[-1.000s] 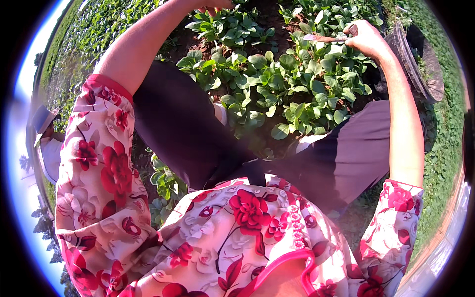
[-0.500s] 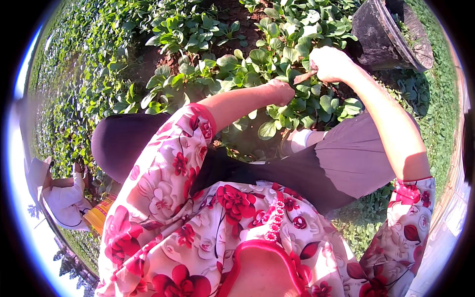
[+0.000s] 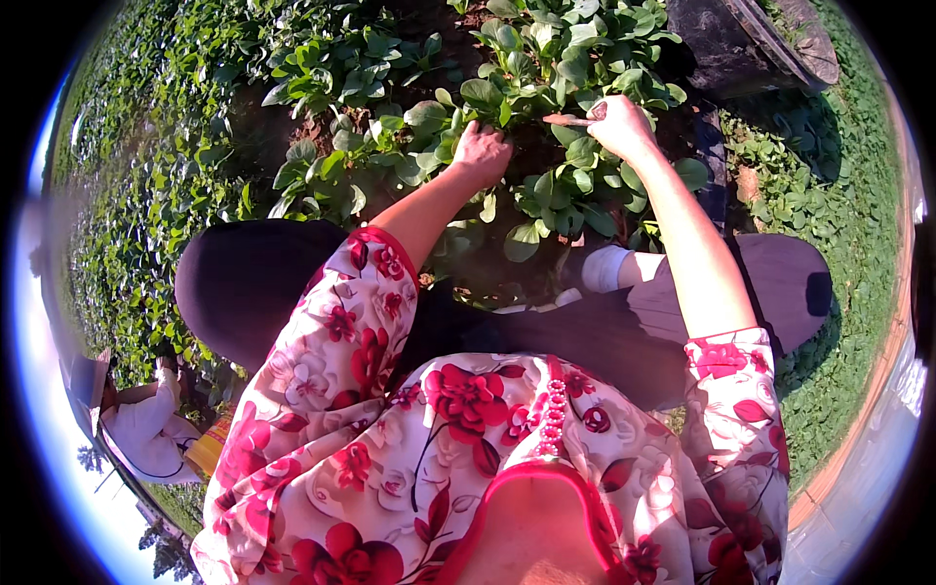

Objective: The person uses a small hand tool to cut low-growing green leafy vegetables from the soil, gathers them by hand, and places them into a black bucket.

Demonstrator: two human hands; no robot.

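My left hand (image 3: 483, 154) is down among broad-leaved green vegetable plants, its fingers curled around the base of a leafy green plant (image 3: 481, 96); leaves hide part of the grip. To its right, my right hand (image 3: 621, 127) is closed around the handle of a small knife (image 3: 570, 120). The knife's rusty brown blade points left, toward the left hand, above the leaves. Between and below the hands grow more leafy plants (image 3: 561, 195), rooted in reddish soil.
A black bucket (image 3: 726, 49) lies tipped at the upper right, beside the row. My bent knees (image 3: 249, 283) flank the plants. Another person in a white top (image 3: 146, 429) is at the far left. Dense greenery (image 3: 166, 175) spreads across the left side.
My left hand has moved left and up, away from the right hand, and into the plants. The right hand with the knife has shifted slightly left and down.
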